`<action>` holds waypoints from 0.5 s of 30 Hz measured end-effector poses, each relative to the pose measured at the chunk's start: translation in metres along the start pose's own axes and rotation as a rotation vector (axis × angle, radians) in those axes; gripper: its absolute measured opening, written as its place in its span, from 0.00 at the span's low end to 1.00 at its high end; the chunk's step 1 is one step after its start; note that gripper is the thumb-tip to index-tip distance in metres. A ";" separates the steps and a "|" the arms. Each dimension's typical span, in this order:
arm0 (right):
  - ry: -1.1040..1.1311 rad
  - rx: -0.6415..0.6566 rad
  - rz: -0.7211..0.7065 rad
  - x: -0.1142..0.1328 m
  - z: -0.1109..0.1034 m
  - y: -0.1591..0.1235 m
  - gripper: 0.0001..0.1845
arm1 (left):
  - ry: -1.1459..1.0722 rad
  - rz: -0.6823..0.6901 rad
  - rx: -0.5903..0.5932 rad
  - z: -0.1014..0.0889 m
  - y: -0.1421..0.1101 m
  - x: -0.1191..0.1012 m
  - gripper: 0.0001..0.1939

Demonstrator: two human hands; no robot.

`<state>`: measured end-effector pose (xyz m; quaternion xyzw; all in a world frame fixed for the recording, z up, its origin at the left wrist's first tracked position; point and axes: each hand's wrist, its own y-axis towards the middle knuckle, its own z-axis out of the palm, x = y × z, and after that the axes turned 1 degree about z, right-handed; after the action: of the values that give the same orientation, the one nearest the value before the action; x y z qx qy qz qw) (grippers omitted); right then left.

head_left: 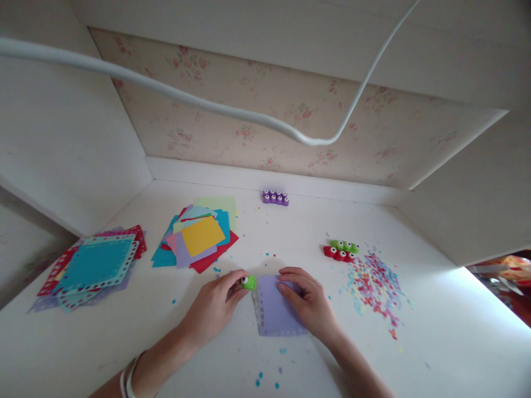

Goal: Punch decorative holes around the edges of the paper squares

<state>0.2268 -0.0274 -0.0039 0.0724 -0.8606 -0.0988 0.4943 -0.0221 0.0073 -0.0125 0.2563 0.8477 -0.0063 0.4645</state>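
Observation:
A small green craft punch [249, 282] is gripped between the thumb and fingers of my left hand [213, 301], at the upper left corner of a lilac paper sheet [279, 309]. Punched holes line the sheet's left and bottom edges. My right hand [309, 298] rests on the sheet's right side, its thumb and fingers lying on the paper. Whether the fingers pinch the sheet's far edge is hard to see. A few blue paper bits [260, 378] lie just in front of the sheet.
Coloured paper sheets [203, 235] are piled behind my left hand, and a stack of hole-edged sheets [99, 262] lies far left. Purple punches [275, 198] stand near the wall. Red punches [340, 255] and green punches [345, 246] sit right, beside scattered confetti [375, 282]. A white cable [232, 113] crosses above.

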 end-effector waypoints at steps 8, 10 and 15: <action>0.024 0.015 0.043 0.003 0.007 0.003 0.07 | -0.003 -0.007 0.016 0.002 0.000 0.003 0.14; 0.042 0.017 0.059 0.003 0.007 0.003 0.07 | 0.005 -0.004 0.016 0.002 0.000 0.004 0.14; 0.065 0.026 0.079 0.005 0.007 0.003 0.07 | 0.014 0.010 0.022 0.003 -0.002 0.006 0.14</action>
<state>0.2183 -0.0248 -0.0025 0.0478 -0.8476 -0.0655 0.5244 -0.0236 0.0079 -0.0194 0.2658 0.8494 -0.0115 0.4559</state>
